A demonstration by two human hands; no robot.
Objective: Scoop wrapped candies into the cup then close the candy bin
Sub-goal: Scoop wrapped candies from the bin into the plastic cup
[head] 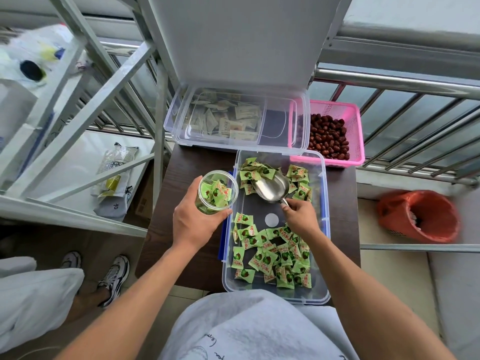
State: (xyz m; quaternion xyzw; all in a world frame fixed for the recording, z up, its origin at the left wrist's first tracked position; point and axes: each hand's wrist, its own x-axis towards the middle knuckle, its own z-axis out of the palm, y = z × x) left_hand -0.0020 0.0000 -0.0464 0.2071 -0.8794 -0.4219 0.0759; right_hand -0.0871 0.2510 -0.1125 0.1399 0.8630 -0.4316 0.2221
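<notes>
Head view: the left hand (196,220) was wrapped around the side of a clear round plastic cup (218,189), thumb and fingers curled on its wall. It held the cup upright, just outside the left wall of the clear rectangular plastic candy bin with blue latches (326,229), probably so that a loaded scoop would have little way to travel. The cup already held several green wrapped candies (267,255). The right hand (301,216) pinched the short handle of a shiny metal scoop (272,187) inside the bin. The scoop's bowl looked empty and pointed away from the person at the smaller heap beyond that hand, seemingly lined up for another pass. The larger heap lay nearer the body, beneath the right wrist and forearm, and a bare patch of bin floor lay between the two heaps. The bin sat open on the dark brown wooden surface (187,183) with nothing over it, and I could not tell which nearby piece was its lid. A pink plastic basket of red dates (354,131) stood beyond the right hand, apart from the work.
</notes>
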